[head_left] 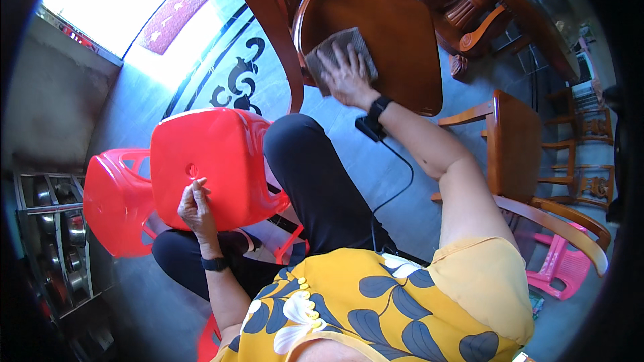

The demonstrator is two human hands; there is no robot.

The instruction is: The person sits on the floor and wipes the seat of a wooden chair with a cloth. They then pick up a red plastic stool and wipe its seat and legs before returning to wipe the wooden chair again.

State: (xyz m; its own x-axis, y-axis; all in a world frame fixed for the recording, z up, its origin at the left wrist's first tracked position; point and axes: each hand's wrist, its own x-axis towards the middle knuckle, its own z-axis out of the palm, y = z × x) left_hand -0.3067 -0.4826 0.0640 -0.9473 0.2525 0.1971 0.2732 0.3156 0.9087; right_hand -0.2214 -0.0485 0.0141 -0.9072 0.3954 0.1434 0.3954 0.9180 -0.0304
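My right hand (pixel 347 75) lies flat with spread fingers on a grey-brown cloth (pixel 325 81), pressing it against the left part of a brown wooden chair seat (pixel 396 40). A curved chair back rises at that side of the seat. Over a red plastic stool (pixel 221 134), my left hand (pixel 194 208) is closed, its thumb and fingertips pinched together just below the small round hole in the top. Whether anything is between those fingertips I cannot make out. Both wrists wear black bands, and a small black box (pixel 369 129) on a cable hangs by the right one.
Another red stool (pixel 114 201) stands at the left, near a rack (pixel 60 228) of metal pots. A carved wooden table (pixel 496 0) is at the far right. Wooden chairs (pixel 513 147) and a pink plastic chair (pixel 560 265) line the right. A red mat (pixel 178 17) lies by the bright doorway.
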